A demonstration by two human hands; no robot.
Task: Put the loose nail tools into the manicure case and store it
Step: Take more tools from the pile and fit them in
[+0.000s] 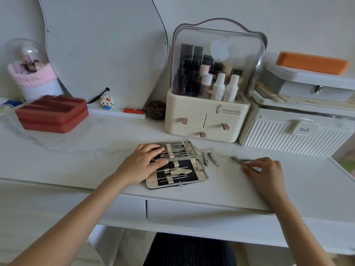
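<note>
The manicure case (200, 167) lies open on the white desk, gold-edged with a black lining and several steel tools strapped inside. My left hand (143, 163) rests flat on the case's left side, fingers straight across both halves. Two nail clippers (210, 158) lie loose on the desk just right of the case. Farther right lies a steel cuticle nipper (240, 159). My right hand (264, 170) is at the nipper's handles, fingers curled and pinching them against the desk.
A cream cosmetics organizer (207, 120) with small drawers stands behind the case. A white ribbed box (292, 135) sits at the right, a red zip pouch (51, 114) at the left. Desk drawers (192, 210) run below the front edge.
</note>
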